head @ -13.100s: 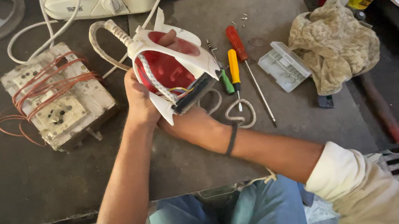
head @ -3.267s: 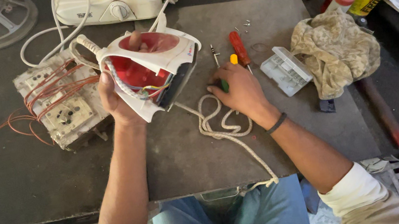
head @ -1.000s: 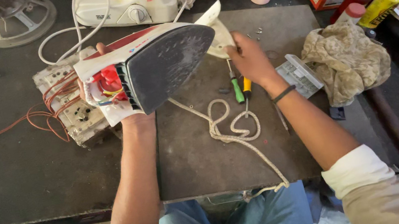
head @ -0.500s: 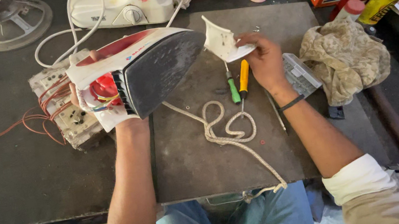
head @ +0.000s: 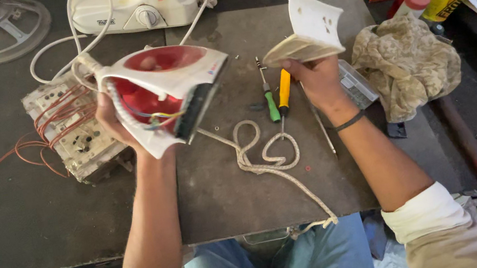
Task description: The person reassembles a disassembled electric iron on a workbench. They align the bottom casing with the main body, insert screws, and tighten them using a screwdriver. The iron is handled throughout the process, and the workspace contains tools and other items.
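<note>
Left hand (head: 115,118) grips the iron (head: 162,95), held above the table (head: 41,216) at 10 o'clock; its red shell is open, thin coloured wires inside. Right hand (head: 315,77) clasps a white plastic cover (head: 308,30) at 1 o'clock. Braided cord (head: 268,161) loops at centre. Two screwdrivers (head: 277,93) lie between the hands. Crumpled rag (head: 406,63) at 2 o'clock.

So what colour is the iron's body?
White shell, red inside; the iron shows in the head view.
</note>
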